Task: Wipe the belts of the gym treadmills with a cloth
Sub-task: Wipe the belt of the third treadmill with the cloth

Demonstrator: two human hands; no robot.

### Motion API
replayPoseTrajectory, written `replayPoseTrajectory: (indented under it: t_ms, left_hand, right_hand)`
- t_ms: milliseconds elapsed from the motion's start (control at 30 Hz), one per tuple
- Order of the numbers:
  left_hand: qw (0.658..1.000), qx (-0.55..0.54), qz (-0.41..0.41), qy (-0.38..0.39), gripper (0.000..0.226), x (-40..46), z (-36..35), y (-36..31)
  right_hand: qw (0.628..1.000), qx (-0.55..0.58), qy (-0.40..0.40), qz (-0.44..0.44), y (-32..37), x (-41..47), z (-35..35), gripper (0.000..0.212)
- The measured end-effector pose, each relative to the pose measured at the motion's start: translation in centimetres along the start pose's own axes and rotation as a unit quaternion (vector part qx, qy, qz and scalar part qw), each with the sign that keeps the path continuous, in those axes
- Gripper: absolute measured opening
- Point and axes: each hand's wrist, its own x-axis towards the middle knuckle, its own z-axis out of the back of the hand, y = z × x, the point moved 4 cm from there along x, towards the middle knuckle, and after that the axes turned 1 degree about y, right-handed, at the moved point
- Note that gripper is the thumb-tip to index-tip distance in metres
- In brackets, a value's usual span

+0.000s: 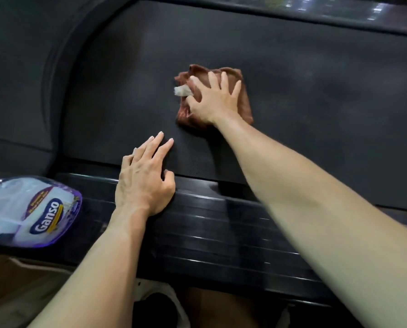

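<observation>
The right hand lies flat on a folded brown cloth, fingers spread and straight, pressing it down onto the dark treadmill belt; the cloth sits near the middle of the belt, its far edge and right side showing beyond the hand; a small white tag or scrap sticks out at the cloth's left side, just beside the thumb; the right forearm reaches in from the lower right across the ribbed black side rail. The left hand rests open with its palm on the rail's inner edge and its straight fingers laid forward onto the belt, holding nothing; it is near the cloth but not touching it. At the left, on the rail's near end, lies a clear plastic pack with a purple border and a label reading "Ganso", with white contents inside; it is apart from both hands. A curved dark moulding bounds the belt on the left; a glossy dark strip runs along the far side of the belt at the top of the view, catching light reflections.
</observation>
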Motion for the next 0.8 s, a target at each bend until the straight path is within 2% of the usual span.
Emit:
replayPoseTrajectory:
  t_ms: [100, 167, 267, 333, 500, 567, 633, 733, 800]
  left_hand:
    - [1.000, 0.005, 0.002, 0.003, 0.071, 0.0, -0.1, 0.0]
    - [1.000, 0.006, 0.003, 0.007, 0.072, 0.0, -0.2, 0.1]
    - [1.000, 0.009, -0.002, 0.005, 0.072, -0.2, -0.2, -0.1]
    - [1.000, 0.010, -0.001, 0.001, 0.071, -0.3, -0.1, -0.3]
    - [1.000, 0.022, -0.001, -0.007, 0.083, -0.1, -0.2, -0.1]
    - [1.000, 0.024, 0.006, -0.009, 0.085, 0.1, -0.4, 0.1]
    - [0.999, 0.028, 0.014, -0.011, 0.085, 0.1, -0.5, 0.3]
    - [0.999, 0.039, 0.029, -0.012, 0.087, 0.0, -0.4, 0.2]
    - [0.998, 0.046, 0.035, -0.008, 0.087, 0.0, -0.4, 0.2]
  right_hand:
    - [0.998, -0.004, -0.003, 0.069, 1.1, -3.4, -1.0, 0.062]
    - [0.997, -0.007, -0.011, 0.074, -1.1, -6.6, -1.6, 0.061]
    - [1.000, 0.000, -0.025, -0.001, -6.7, -9.4, -1.5, 0.059]
    - [0.997, 0.024, -0.015, -0.068, -9.5, -8.1, -0.5, 0.057]
    - [0.989, 0.060, 0.005, -0.133, -7.8, 1.6, 2.1, 0.060]
    - [0.993, 0.061, 0.012, -0.101, -5.0, 5.2, 2.6, 0.059]
    - [0.998, 0.049, 0.017, -0.028, -1.2, 6.7, 2.2, 0.057]
    - [0.995, 0.016, 0.019, 0.093, 2.6, 4.8, 0.6, 0.055]
    - [0.990, 0.017, 0.013, 0.140, 2.0, 1.7, -0.1, 0.056]
